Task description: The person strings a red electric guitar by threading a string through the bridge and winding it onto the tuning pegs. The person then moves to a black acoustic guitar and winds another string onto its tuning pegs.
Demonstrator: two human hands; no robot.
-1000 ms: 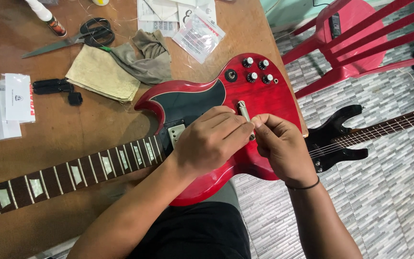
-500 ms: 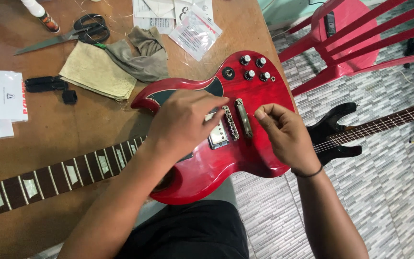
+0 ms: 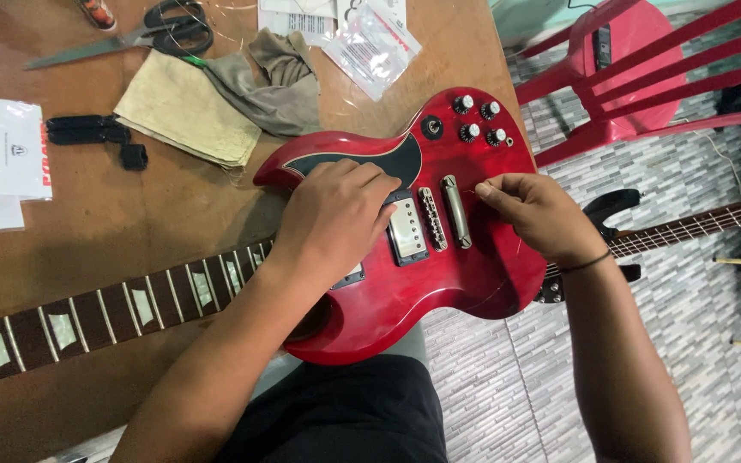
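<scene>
The red electric guitar lies flat across the wooden table at the centre of the frame, body overhanging the table's right edge and neck running out to the lower left, so its long axis slopes from lower left to upper right. The metal tailpiece sits crosswise on the body, just right of the bridge and the chrome pickup. The right hand is the nearer one to the tailpiece: its pinched fingertips rest just right of the tailpiece's upper end, thumb and forefinger closed narrowly together. Whether they grip a string end there cannot be told; only a faint thin line shows near them. The left hand lies palm down over the body left of the pickup, fingers loosely spread and bent, pressing on the black pickguard area and holding nothing that can be seen. Four control knobs stand above the tailpiece toward the upper right of the body. Scissors, folded cloths and a clear plastic packet lie in the upper left, well apart from both hands.
</scene>
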